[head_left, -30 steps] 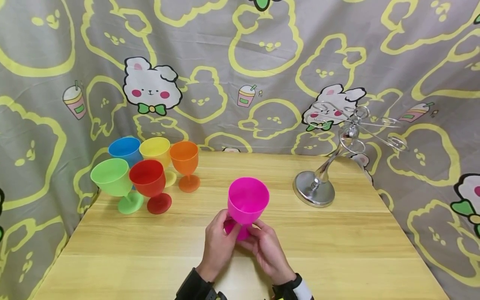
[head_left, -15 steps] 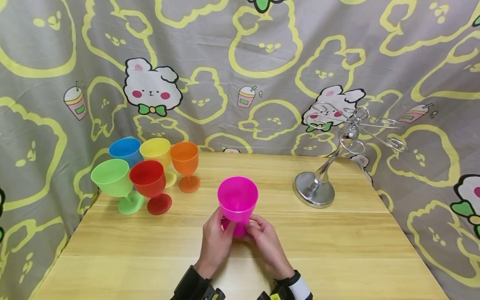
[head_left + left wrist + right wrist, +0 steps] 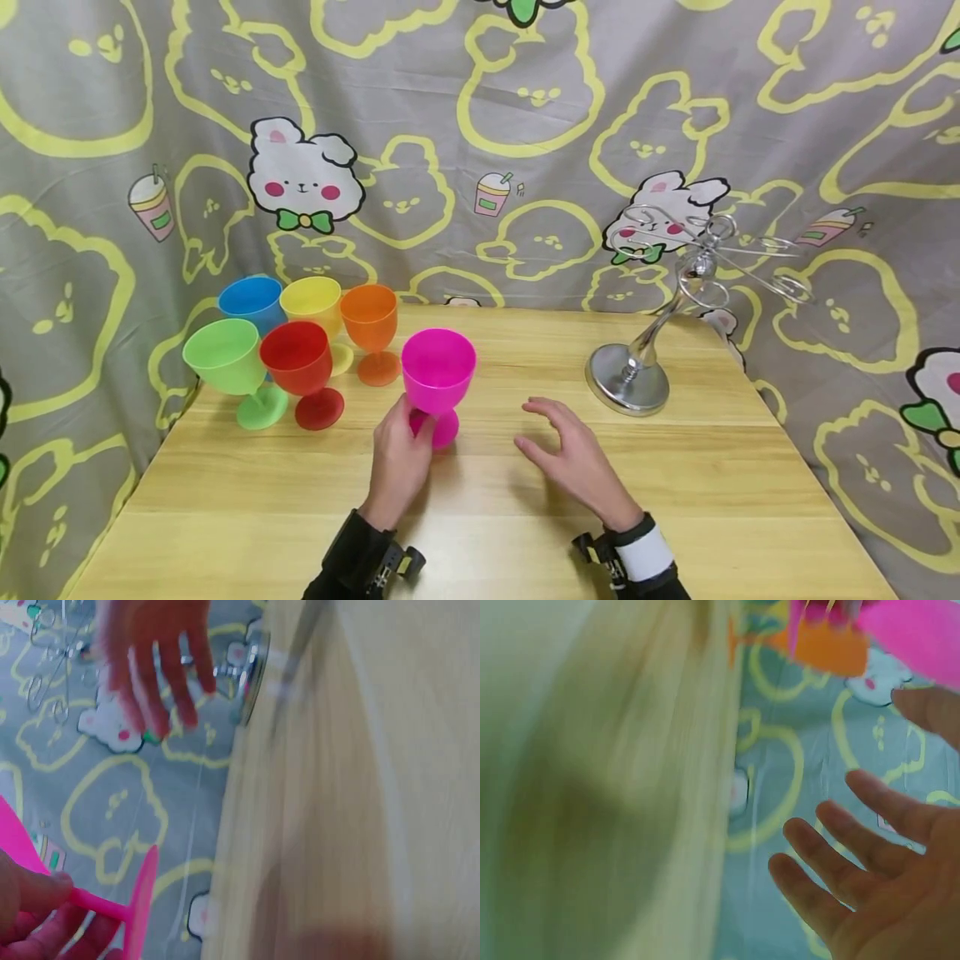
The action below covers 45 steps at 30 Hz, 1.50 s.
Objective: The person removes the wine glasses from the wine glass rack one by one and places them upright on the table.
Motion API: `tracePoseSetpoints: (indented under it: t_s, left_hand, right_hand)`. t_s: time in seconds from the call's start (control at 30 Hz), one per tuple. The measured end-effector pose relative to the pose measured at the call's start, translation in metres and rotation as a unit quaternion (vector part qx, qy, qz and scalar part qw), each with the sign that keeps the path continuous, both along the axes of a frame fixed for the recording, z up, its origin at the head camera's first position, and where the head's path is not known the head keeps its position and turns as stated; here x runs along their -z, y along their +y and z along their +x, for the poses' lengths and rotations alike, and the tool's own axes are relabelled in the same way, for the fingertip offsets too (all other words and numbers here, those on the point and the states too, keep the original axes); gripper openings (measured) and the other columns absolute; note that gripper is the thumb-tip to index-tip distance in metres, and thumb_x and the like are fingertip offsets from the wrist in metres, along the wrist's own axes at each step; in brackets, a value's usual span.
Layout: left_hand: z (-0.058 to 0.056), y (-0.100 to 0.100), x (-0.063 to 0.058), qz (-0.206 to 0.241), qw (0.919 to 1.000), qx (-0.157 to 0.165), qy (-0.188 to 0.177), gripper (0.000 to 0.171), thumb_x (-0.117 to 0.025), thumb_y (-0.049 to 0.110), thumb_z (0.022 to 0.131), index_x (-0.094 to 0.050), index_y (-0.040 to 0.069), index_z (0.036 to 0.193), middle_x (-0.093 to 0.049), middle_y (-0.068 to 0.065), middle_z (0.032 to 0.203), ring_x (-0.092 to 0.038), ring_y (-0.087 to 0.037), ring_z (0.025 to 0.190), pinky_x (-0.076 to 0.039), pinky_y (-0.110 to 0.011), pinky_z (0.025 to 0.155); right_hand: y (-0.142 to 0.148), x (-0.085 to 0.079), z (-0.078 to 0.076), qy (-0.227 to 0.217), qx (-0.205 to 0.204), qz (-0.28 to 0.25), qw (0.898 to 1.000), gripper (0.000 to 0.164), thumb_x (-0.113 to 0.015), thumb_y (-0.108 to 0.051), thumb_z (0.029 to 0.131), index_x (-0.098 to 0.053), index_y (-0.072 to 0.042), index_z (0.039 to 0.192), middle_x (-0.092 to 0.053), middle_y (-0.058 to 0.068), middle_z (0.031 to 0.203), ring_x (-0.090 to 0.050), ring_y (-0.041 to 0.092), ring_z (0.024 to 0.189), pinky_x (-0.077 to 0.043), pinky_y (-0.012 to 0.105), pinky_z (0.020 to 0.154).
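My left hand [image 3: 400, 458] pinches a magenta plastic goblet [image 3: 439, 367] by its stem, just below the bowl. The goblet is upright, and in the left wrist view its stem and foot [image 3: 142, 904] show beside the thumb, with a gap between foot and tabletop. To the right, my right hand [image 3: 581, 462] is apart from the goblet, thumb and fingers spread, holding nothing. The right wrist view shows its fingers [image 3: 814, 896] extended.
Several goblets stand grouped at the left: green [image 3: 225, 358], red [image 3: 296, 358], blue [image 3: 251, 300], yellow [image 3: 311, 300] and orange [image 3: 369, 317]. A chrome stand [image 3: 628, 379] with curled wire arms rises at the back right. A patterned curtain [image 3: 420, 75] hangs behind the wooden table [image 3: 510, 533].
The magenta goblet has moved left and away from me in my left hand. My right hand has let go of it and drawn off to the right, its fingers spreading.
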<state>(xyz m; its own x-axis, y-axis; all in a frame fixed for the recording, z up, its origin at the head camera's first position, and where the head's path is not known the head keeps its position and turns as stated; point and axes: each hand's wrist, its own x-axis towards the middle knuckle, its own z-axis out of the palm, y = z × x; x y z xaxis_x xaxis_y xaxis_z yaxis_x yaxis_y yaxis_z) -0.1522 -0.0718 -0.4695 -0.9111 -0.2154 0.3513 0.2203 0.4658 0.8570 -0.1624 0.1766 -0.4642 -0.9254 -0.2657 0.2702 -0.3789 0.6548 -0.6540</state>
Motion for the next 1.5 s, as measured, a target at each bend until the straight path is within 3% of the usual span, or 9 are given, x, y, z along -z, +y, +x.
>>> tracePoseSetpoints:
  t_s: [0.07,0.17,0.43,0.7,0.97,1.5]
  left_hand:
    - [-0.004,-0.008,0.001,-0.008,0.9998,-0.009,-0.012,0.024,-0.07,-0.003,0.089,-0.064,0.003,0.112,-0.071,-0.012,0.107,-0.068,-0.029,0.101,-0.057,-0.044,0.089]
    - [-0.01,-0.02,0.006,-0.025,0.9991,-0.024,-0.022,0.021,-0.068,-0.005,0.089,-0.064,0.0,0.109,-0.07,-0.015,0.103,-0.068,-0.033,0.1,-0.056,-0.047,0.089]
    - [-0.023,-0.047,0.022,-0.045,0.9955,-0.054,-0.063,0.015,-0.063,-0.002,0.093,-0.062,-0.004,0.108,-0.07,-0.024,0.104,-0.065,-0.043,0.106,-0.052,-0.055,0.092]
    - [-0.036,-0.063,0.034,-0.05,0.9934,-0.037,-0.097,0.02,-0.061,0.0,0.095,-0.058,-0.005,0.114,-0.068,-0.026,0.11,-0.062,-0.045,0.111,-0.049,-0.056,0.097]
    - [-0.044,-0.072,0.035,-0.046,0.9913,-0.036,-0.118,0.025,-0.061,0.003,0.098,-0.055,-0.002,0.121,-0.066,-0.025,0.118,-0.06,-0.043,0.117,-0.048,-0.055,0.101]
    - [-0.046,-0.079,0.036,-0.034,0.9917,-0.049,-0.114,0.027,-0.063,0.007,0.096,-0.057,-0.001,0.121,-0.067,-0.024,0.116,-0.061,-0.042,0.114,-0.047,-0.055,0.101]
  right_hand:
    - [0.009,0.0,-0.002,0.038,0.012,0.066,0.997,0.053,-0.076,-0.04,0.089,-0.062,-0.011,0.131,-0.056,0.01,0.141,-0.053,0.031,0.13,-0.046,0.052,0.105]
    - [0.02,0.003,-0.003,0.063,0.028,0.122,0.99,0.055,-0.076,-0.042,0.088,-0.062,-0.01,0.13,-0.054,0.014,0.143,-0.051,0.033,0.13,-0.047,0.054,0.102]
    - [0.048,0.009,-0.001,0.067,0.056,0.172,0.981,0.053,-0.077,-0.036,0.088,-0.062,-0.005,0.128,-0.054,0.02,0.141,-0.053,0.04,0.126,-0.049,0.059,0.097]
    - [0.068,0.011,0.002,0.049,0.066,0.184,0.979,0.05,-0.077,-0.032,0.089,-0.062,-0.003,0.127,-0.054,0.023,0.14,-0.052,0.043,0.126,-0.046,0.061,0.1]
    - [0.076,0.013,0.005,0.037,0.075,0.176,0.981,0.047,-0.075,-0.029,0.091,-0.063,-0.002,0.126,-0.053,0.024,0.14,-0.053,0.045,0.125,-0.047,0.062,0.098]
    - [0.075,0.016,0.004,0.028,0.065,0.163,0.984,0.044,-0.075,-0.026,0.091,-0.062,-0.002,0.126,-0.051,0.024,0.141,-0.051,0.044,0.126,-0.047,0.062,0.099]
